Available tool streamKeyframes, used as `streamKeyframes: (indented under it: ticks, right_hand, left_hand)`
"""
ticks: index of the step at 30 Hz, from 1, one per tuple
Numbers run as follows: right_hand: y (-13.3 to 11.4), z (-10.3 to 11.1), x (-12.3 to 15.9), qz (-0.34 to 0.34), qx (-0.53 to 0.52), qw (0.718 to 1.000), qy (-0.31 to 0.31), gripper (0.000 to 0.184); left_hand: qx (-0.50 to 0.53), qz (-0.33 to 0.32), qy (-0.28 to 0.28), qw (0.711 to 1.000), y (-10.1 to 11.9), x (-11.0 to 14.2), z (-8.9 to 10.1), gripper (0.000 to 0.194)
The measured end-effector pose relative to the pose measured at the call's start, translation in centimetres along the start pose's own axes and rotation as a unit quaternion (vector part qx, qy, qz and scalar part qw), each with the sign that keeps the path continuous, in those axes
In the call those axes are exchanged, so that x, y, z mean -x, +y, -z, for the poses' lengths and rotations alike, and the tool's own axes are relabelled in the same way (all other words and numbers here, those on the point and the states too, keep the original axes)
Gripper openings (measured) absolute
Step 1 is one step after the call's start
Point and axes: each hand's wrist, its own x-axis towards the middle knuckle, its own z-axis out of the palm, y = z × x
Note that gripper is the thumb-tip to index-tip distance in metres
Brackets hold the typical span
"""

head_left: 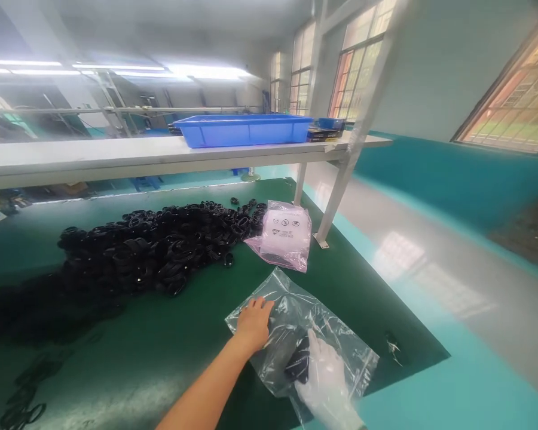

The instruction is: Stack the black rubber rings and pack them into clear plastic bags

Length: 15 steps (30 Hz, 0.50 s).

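Where the green table (197,346) runs off to the left, a heap of black rings (161,245) blurs into shadow. At the table's near right end lies a clear plastic bag (291,292), creased and shiny. The bare left hand (253,325) rests on it, fingers slightly spread. The white-gloved right hand (325,370) is closed around a dark piece (299,362), partly hidden; whether inside the bag, I cannot tell.

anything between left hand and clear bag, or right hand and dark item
Nothing visible separates the left hand from the clear bag. The gloved right hand is at the dark item; whether bag film lies between them is unclear.
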Motion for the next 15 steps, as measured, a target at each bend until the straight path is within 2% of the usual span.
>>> streamKeyframes:
  ticks: [2,5,7,10,12,13,15]
  right_hand:
    - [0.1,0.0,0.2,-0.02,0.003,1.0,-0.007,0.085]
    - [0.2,0.0,0.4,-0.031,-0.008,0.999,-0.005,0.082]
    - [0.4,0.1,0.4,-0.037,-0.025,0.999,-0.016,0.083]
    - [0.5,0.4,0.2,-0.045,-0.049,0.997,-0.027,0.085]
    - [0.3,0.6,-0.1,-0.058,-0.059,0.996,-0.024,0.085]
    - [0.2,0.6,-0.3,-0.069,-0.063,0.995,-0.021,0.086]
    - [-0.2,0.7,-0.8,-0.104,-0.067,0.992,-0.015,0.086]
  left_hand:
    - [-0.067,-0.011,-0.014,0.998,-1.4,-1.1,-1.5,0.057]
    - [-0.092,-0.022,-0.002,0.996,-2.7,-1.9,-2.7,0.04]
    - [-0.095,-0.025,-0.001,0.995,-3.9,-2.5,-1.7,0.032]
    - [-0.091,-0.016,0.026,0.995,-5.2,-2.8,1.7,0.042]
    - [-0.07,0.003,0.081,0.994,-4.3,-1.3,3.2,0.047]
    - [-0.042,-0.008,0.099,0.994,-3.1,0.1,3.3,0.047]
    - [0.037,-0.061,0.088,0.994,0.5,4.1,1.9,0.044]
